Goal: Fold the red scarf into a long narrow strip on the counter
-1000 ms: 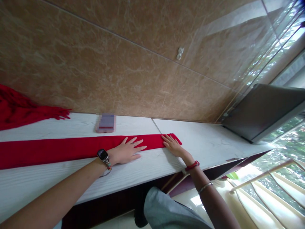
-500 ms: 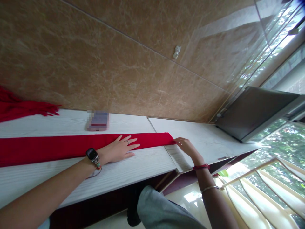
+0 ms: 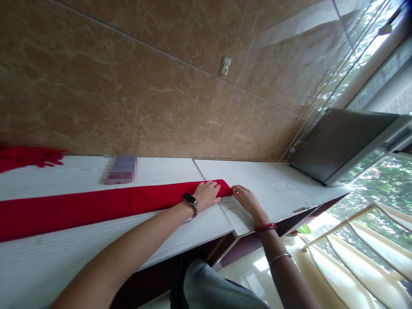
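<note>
A long red scarf [image 3: 96, 207], laid out as a flat narrow strip, runs along the white countertop from the left edge of view to a slanted end. My left hand [image 3: 207, 195], with a watch at the wrist, lies flat on it near that end, fingers stretched out. At the very tip, my right hand [image 3: 245, 200] pinches the scarf's corner between thumb and fingers. Some of its fingers are curled and partly hidden.
Fringed red cloth [image 3: 32, 157] lies against the wall at far left. A phone-like blurred object [image 3: 121, 169] rests behind the scarf. A dark grey panel-like appliance [image 3: 347, 143] stands at right. The white counter [image 3: 180, 229] has a front edge above an opening; a beige railing [image 3: 341, 222] is beyond.
My left hand has slid right along the scarf, close to its end. My right hand stays at the corner. The view has shifted slightly.
</note>
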Available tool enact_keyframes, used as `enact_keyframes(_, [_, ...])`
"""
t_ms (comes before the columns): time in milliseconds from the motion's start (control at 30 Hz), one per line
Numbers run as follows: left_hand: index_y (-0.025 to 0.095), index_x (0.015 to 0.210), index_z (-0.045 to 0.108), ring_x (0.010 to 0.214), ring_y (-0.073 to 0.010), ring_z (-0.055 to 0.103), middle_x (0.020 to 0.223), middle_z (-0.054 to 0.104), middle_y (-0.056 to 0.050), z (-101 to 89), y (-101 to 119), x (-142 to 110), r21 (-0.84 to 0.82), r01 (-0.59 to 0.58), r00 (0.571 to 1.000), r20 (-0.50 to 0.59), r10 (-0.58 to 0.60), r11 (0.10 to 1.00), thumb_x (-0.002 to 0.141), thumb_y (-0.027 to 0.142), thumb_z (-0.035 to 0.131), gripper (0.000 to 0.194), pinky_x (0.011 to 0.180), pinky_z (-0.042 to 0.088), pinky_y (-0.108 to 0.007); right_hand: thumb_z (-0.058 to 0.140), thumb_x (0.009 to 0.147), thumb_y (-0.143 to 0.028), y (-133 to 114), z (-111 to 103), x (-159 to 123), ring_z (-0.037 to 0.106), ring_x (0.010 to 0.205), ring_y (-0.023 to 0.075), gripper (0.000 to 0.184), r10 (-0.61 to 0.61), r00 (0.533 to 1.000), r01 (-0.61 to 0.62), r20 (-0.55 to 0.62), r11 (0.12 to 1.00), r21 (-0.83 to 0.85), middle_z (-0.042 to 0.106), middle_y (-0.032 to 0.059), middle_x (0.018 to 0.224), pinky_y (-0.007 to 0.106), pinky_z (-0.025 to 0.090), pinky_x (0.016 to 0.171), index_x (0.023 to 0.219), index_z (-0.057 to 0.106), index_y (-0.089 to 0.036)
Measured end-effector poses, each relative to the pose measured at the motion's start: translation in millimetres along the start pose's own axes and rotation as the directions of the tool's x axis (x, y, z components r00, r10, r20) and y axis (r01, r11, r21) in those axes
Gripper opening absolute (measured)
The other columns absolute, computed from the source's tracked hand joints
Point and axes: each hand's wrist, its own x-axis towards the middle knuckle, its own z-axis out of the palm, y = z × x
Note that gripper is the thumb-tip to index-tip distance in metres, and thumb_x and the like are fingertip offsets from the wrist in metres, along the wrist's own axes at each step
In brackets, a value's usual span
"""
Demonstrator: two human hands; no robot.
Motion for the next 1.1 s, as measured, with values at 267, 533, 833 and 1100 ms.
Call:
enact_keyframes(267, [0.014,0.098,0.060,0.093,-0.0233,0.059,0.099,0.062,-0.010,29.0,16.1,36.0,-0.068,0.022,0.999,-0.027,-0.024,0.997,0.083,0.025,0.051,0.021,0.078,0.047,-0.033,0.044,0.080,-0.012,-4.7,-2.2,0.7,0.062,0.082,0.0177,0.031,-0.010,0.999,0.008,0.038,0.999,0.054,0.065,0.0074,0.099,0.030,0.048,0.073,0.105,0.060,-0.021])
enact_keyframes(533, [0.013,0.098,0.059,0.092,-0.0241,0.060,0.099,0.062,-0.012,25.2,18.1,32.6,-0.054,0.077,0.997,-0.027,-0.078,0.996,0.087,0.026,0.046,0.022,0.077,0.046,-0.036,0.041,0.078,-0.006,-9.0,-3.4,5.6,0.062,0.084,0.0179,0.033,0.004,0.998,-0.001,0.062,0.999,-0.054,0.066,0.0087,0.096,0.029,0.048,0.076,0.100,0.062,-0.018])
enact_keyframes(833, [0.011,0.104,0.058,0.112,-0.0266,0.047,0.113,0.058,-0.015,31.2,18.1,27.7,-0.034,0.170,0.978,-0.113,-0.173,0.985,0.087,0.034,0.046,0.031,0.093,0.035,-0.042,0.045,0.083,-0.014,-13.6,-4.1,7.1,0.061,0.084,0.0184,0.023,-0.061,0.994,0.072,0.090,0.990,-0.122,0.066,0.0082,0.097,0.029,0.048,0.074,0.095,0.064,-0.020])
enact_keyframes(1100, [0.009,0.117,0.051,0.119,-0.0285,0.039,0.125,0.050,-0.018,37.5,17.3,26.5,-0.054,0.244,0.965,-0.086,-0.247,0.968,0.087,0.040,0.044,0.044,0.095,0.030,-0.045,0.040,0.082,-0.009,-13.7,0.9,11.0,0.061,0.084,0.0187,0.028,-0.039,0.997,0.048,0.064,0.988,-0.147,0.066,0.0094,0.094,0.029,0.047,0.075,0.094,0.064,-0.018])
